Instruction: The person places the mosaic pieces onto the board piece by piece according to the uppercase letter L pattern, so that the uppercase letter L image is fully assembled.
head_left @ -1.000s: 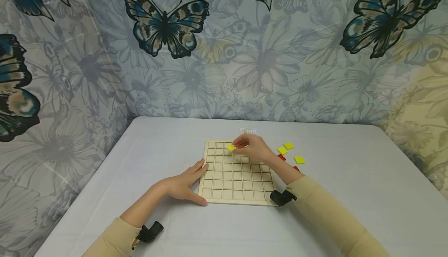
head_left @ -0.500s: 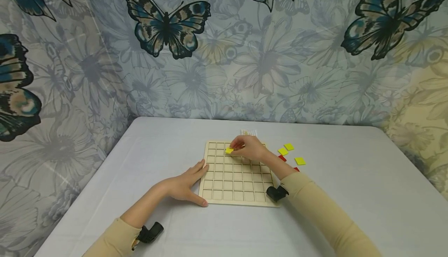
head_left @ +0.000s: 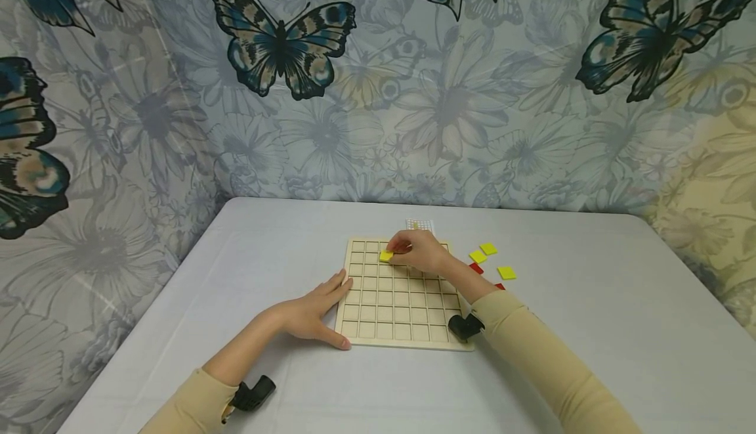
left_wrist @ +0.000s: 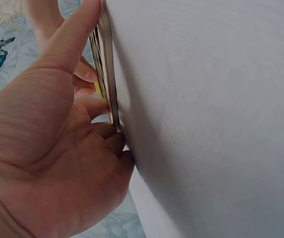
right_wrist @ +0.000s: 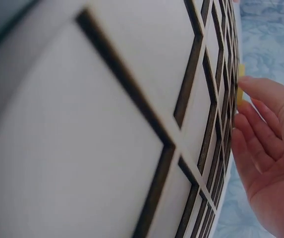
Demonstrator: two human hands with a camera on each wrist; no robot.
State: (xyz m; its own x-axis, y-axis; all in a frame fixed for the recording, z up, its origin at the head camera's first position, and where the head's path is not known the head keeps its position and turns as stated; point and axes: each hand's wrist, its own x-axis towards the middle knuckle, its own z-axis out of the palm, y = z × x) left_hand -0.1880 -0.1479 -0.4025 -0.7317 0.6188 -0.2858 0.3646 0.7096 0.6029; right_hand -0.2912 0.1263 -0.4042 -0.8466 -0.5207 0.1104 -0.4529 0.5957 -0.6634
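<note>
Yellow tiles [head_left: 506, 273] outnumbering red tiles [head_left: 476, 268], four to two

One desk [head_left: 401, 388] is carrying one gridded board [head_left: 384, 314] and one printed card [head_left: 420, 224]. One left grip [head_left: 310, 310] and one right grip [head_left: 420, 251] are showing, alongside two black devices [head_left: 254, 393]. Five large dark butterflies [head_left: 280, 60] are appearing, at least partly. Red tiles are perhaps numbering more, the right arm [head_left: 470, 280] blocking some view.

Beige sleeves [head_left: 540, 352], black wrist cameras [head_left: 254, 392]

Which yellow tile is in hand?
The yellow tile pinched by the right hand, at the far part of the grid board. The other three yellow tiles lie loose on the table, right of the board.
</note>
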